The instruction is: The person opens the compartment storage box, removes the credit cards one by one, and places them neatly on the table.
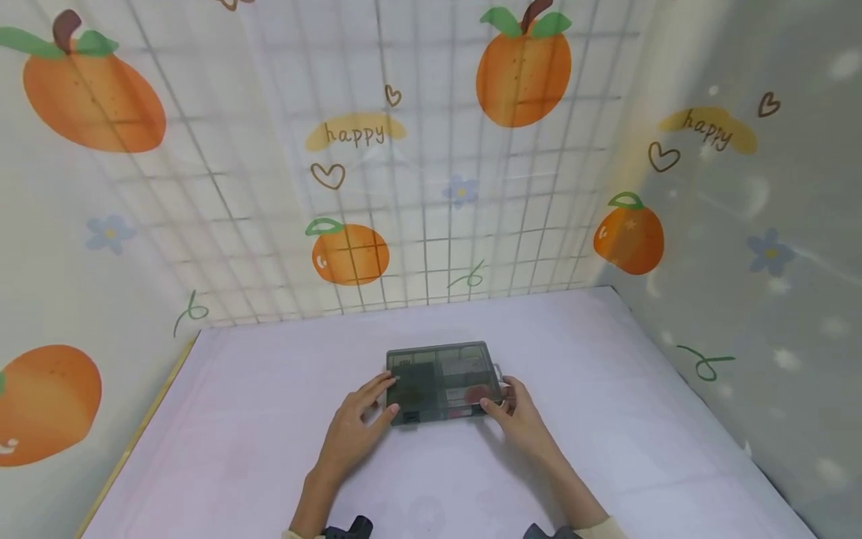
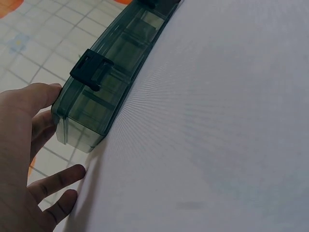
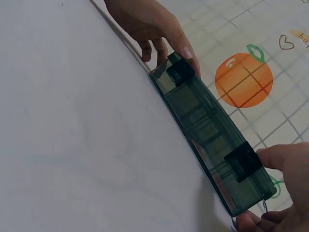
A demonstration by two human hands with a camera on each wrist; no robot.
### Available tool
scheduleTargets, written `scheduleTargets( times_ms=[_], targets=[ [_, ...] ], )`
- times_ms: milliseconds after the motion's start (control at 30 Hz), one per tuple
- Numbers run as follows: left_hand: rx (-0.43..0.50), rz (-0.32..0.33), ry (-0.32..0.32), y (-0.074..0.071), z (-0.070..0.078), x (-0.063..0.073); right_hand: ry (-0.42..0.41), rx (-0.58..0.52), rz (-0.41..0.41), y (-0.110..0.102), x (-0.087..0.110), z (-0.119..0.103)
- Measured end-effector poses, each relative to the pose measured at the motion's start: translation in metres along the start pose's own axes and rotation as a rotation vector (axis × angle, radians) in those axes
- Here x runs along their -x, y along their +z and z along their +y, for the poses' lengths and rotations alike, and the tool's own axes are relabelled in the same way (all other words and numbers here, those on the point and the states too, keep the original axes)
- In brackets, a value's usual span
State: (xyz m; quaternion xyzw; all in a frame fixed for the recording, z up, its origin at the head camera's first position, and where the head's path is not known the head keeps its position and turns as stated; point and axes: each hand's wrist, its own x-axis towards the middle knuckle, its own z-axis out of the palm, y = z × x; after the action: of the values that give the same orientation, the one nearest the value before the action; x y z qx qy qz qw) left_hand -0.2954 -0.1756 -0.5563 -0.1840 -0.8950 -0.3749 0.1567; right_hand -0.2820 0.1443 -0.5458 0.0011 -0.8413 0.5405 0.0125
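Left hand (image 1: 353, 427) and right hand (image 1: 521, 425) held a see-through green divided box (image 1: 447, 380).
Cloth (image 1: 269, 172) said "happy"; the right wrist view clearly showed two dark clips (image 3: 244, 162).

Your head camera looks forward and down from above, set far enough back to take in your left hand (image 1: 355, 423), your right hand (image 1: 524, 425), the green box (image 1: 447, 383), the white table (image 1: 256, 464) and the printed curtain (image 1: 417, 183) beyond. Your left wrist camera sits low and near, facing the box's latched side at a slant; your right wrist camera, also low and near, slants the opposite way, and these two share that side and your left hand.
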Motion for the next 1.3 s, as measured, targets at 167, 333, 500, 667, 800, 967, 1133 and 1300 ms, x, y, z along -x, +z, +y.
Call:
scheduleTargets(
  times_ms=[167,333,500,667,800,967,1133,1300],
  targets=[
    [0.004,-0.005,0.001,0.0,0.0,-0.001,0.039,-0.003,-0.033,0.0,-0.001,-0.002],
    [0.0,0.006,0.024,0.001,-0.001,-0.001,0.087,-0.063,-0.067,-0.001,-0.004,-0.003],
    [0.006,0.006,0.037,0.001,-0.002,-0.001,0.131,-0.274,-0.09,-0.004,-0.007,-0.004],
    [0.017,-0.005,0.024,-0.001,-0.001,-0.003,0.162,-0.407,-0.104,-0.005,-0.01,-0.005],
    [0.006,-0.008,0.028,-0.001,0.0,-0.004,0.165,-0.44,-0.1,-0.003,-0.01,-0.006],
    [0.008,-0.006,0.026,0.0,0.001,-0.004,0.15,-0.401,-0.109,0.002,-0.007,-0.009],
    [0.006,-0.006,0.026,0.0,0.0,-0.003,0.153,-0.355,-0.124,0.005,-0.003,-0.011],
    [0.028,-0.005,0.037,0.001,-0.002,-0.005,0.151,-0.372,-0.098,0.01,-0.004,-0.012]
  ],
)
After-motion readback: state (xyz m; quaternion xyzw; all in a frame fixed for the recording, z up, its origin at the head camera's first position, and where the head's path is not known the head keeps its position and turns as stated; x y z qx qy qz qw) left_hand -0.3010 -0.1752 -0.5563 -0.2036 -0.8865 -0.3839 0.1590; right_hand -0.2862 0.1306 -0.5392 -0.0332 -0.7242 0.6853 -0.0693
